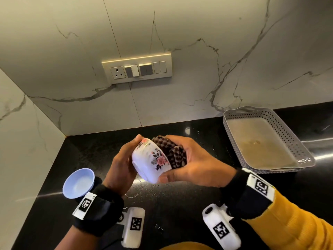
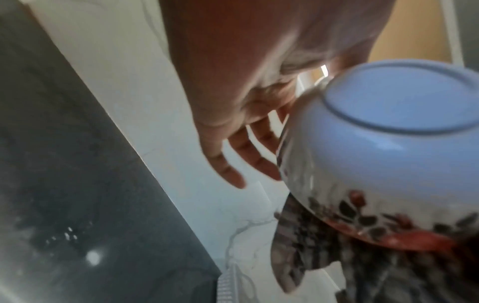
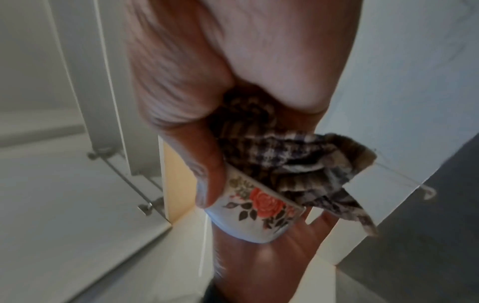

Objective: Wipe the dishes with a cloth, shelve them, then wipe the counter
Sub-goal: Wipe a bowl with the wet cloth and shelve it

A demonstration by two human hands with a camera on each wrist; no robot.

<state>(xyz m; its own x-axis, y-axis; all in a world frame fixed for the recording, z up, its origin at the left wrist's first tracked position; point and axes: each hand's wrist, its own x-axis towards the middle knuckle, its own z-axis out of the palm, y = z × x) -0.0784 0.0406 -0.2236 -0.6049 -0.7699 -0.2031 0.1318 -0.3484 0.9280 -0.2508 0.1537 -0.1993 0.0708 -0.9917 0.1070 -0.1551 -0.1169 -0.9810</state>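
Observation:
A white bowl with a rose pattern [image 1: 153, 159] is held tilted above the black counter, its base toward me. My left hand [image 1: 122, 163] cups its base side, thumb up at the rim. My right hand [image 1: 194, 159] grips a brown checked cloth [image 1: 173, 152] pushed into the bowl's mouth, with the thumb on the outer wall. The left wrist view shows the bowl's underside [image 2: 388, 143] with the cloth [image 2: 311, 246] hanging below it. In the right wrist view the cloth [image 3: 298, 160] bunches out of the bowl [image 3: 259, 215] under my fingers.
A small plain white bowl [image 1: 79, 183] sits on the counter [image 1: 180, 204] by my left wrist. A grey perforated tray [image 1: 232, 134] stands at the right against the marble wall. Water drops dot the counter. A socket panel [image 1: 137, 68] is on the back wall.

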